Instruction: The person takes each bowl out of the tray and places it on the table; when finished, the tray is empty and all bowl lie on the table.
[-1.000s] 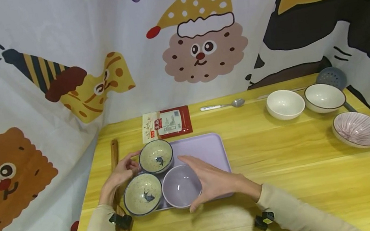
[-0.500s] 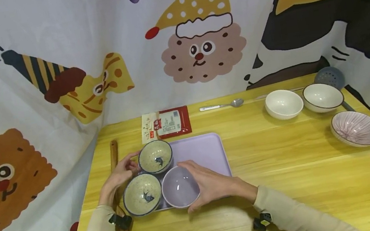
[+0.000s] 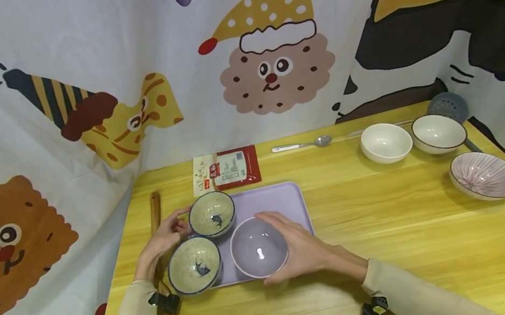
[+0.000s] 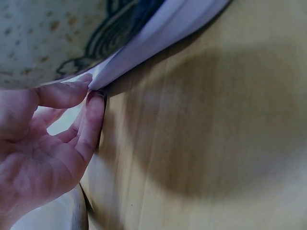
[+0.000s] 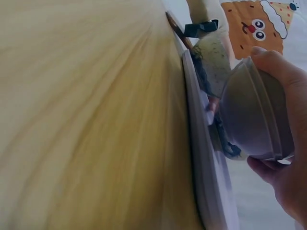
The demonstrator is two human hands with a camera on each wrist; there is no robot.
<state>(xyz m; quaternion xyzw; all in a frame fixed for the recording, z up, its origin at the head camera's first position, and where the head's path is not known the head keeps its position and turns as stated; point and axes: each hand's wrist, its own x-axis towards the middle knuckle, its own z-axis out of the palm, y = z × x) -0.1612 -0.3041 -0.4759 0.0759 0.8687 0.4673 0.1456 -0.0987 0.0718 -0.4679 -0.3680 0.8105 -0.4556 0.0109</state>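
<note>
My right hand holds a lilac bowl by its rim, thumb on the near side and fingers on the far side. In the right wrist view the bowl is raised off the lilac tray. Two speckled bowls with blue fish, the far one and the near one, sit on the tray's left part. At that left edge is my left hand. In the left wrist view its thumb and finger pinch the tray rim below a speckled bowl.
Left of the tray lies a wooden spatula. A red-and-white packet and a spoon lie behind. At right stand a white bowl, a dark-rimmed bowl and a pink-striped bowl, near a grey skimmer.
My right hand has closed on the lilac bowl's rim and lifted it up and slightly right, away from the speckled bowls. The left hand has stayed at the tray edge.
</note>
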